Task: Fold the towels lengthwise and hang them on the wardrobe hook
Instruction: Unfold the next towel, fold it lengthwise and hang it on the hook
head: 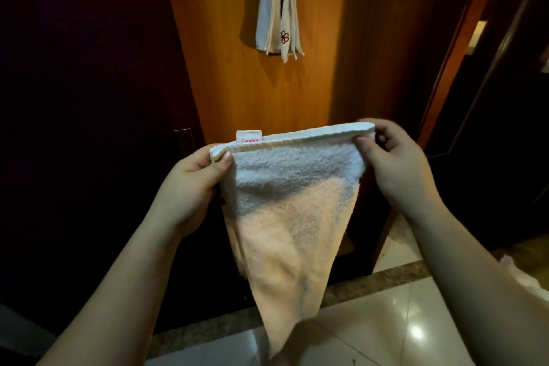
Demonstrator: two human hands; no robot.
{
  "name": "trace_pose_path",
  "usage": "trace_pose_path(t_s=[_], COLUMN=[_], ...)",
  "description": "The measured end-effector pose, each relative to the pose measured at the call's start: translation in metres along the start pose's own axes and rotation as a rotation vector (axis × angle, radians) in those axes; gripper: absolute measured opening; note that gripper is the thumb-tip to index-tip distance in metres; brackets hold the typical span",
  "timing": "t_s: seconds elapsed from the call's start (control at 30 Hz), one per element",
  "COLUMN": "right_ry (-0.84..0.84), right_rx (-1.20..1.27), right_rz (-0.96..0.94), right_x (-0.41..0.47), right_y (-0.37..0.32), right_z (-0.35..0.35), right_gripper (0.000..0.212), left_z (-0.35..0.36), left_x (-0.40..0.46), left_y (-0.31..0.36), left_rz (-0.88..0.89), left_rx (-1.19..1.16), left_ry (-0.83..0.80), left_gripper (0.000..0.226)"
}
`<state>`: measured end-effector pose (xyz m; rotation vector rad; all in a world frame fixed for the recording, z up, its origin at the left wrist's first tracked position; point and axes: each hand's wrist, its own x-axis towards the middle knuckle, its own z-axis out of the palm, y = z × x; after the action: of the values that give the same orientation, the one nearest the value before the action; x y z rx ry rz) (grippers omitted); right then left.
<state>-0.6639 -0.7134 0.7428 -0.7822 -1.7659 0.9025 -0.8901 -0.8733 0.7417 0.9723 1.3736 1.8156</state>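
Left hand [194,184] and right hand [395,157] each pinching a top corner of white terry towel [291,217], hanging before orange-brown wooden wardrobe panel [225,53], below hung white towels [279,6].

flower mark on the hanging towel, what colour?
Dark red, on the white hanging towel up on the wardrobe door. Head view, the only one.

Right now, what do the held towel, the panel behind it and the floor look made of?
Held towel: looped terry cloth, likely cotton, with a fuzzy pile and woven hem. Panel: wood or wood veneer, with vertical grain and a satin sheen. Floor: glossy polished tile, showing lamp reflections and a joint line.
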Motion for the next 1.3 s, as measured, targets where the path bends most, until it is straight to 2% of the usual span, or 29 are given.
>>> trace_pose_path(t_s=[0.03, 0.1, 0.23, 0.33, 0.47, 0.53, 0.57, 0.67, 0.73, 0.83, 0.87, 0.93, 1.0, 1.07, 1.13, 1.3], right_ry=[0.048, 0.147, 0.286, 0.303, 0.303, 0.308, 0.302, 0.245, 0.115, -0.194, -0.307, -0.479, -0.469, -0.404, -0.362, -0.363], right_rx=[0.022, 0.085, 0.035, -0.034, -0.079, -0.048, -0.006, 0.103, 0.214, 0.561, 0.633, 0.685, 0.745, 0.83, 0.858, 0.858], right_rz=[-0.001, -0.028, -0.174, -0.245, -0.254, -0.233, -0.212, -0.133, -0.056, 0.217, 0.315, 0.422, 0.474, 0.498, 0.47, 0.366], right_x=[0.0, 0.0, 0.007, 0.014, 0.019, 0.018, 0.017, 0.016, 0.016, 0.015, 0.013, 0.009, 0.007, 0.006, 0.004, 0.001], right_y=[0.0, 0.0, 0.003, 0.006, 0.01, 0.007, 0.004, 0.001, 0.005, 0.026, 0.032, 0.046, 0.054, 0.056, 0.052, 0.036], right_z=[0.003, 0.009, 0.014, 0.012, 0.009, 0.01, 0.01, 0.01, 0.009, 0.006, 0.006, 0.007, 0.009, 0.013, 0.018, 0.024], right_gripper=[0.01, 0.012, 0.012, 0.004, 0.011, 0.008, 0.013, 0.02, 0.021, 0.074, 0.082, 0.079, 0.076, 0.086, 0.093, 0.088], left_z=[0.003, 0.01, 0.021, 0.025, 0.028, 0.029, 0.029, 0.029, 0.029, 0.027, 0.026, 0.023, 0.019, 0.015, 0.011, -0.002], left_x=[-0.001, -0.002, -0.001, 0.0, 0.001, 0.003, 0.004, 0.006, 0.008, 0.01, 0.01, 0.008, 0.006, 0.004, 0.004, 0.004], left_y=[-0.001, -0.001, 0.003, 0.008, 0.012, 0.015, 0.016, 0.019, 0.02, 0.019, 0.018, 0.016, 0.014, 0.012, 0.012, 0.016], left_rz=[0.006, 0.032, 0.099, 0.109, 0.121, 0.122, 0.114, 0.085, 0.056, 0.016, 0.011, 0.007, 0.014, 0.035, 0.054, 0.089], left_rx=[-0.001, -0.006, 0.005, -0.021, -0.051, -0.073, -0.086, -0.119, -0.134, -0.107, -0.09, -0.055, -0.011, 0.024, 0.044, 0.041], left_ry=[0.005, 0.015, 0.04, 0.053, 0.057, 0.049, 0.049, 0.051, 0.039, 0.011, 0.001, -0.02, -0.04, -0.049, -0.04, -0.021], left_gripper=[0.02, 0.021, 0.026, 0.021, 0.02, 0.023, 0.023, 0.022, 0.023, 0.024, 0.025, 0.026, 0.025, 0.024, 0.023, 0.022])
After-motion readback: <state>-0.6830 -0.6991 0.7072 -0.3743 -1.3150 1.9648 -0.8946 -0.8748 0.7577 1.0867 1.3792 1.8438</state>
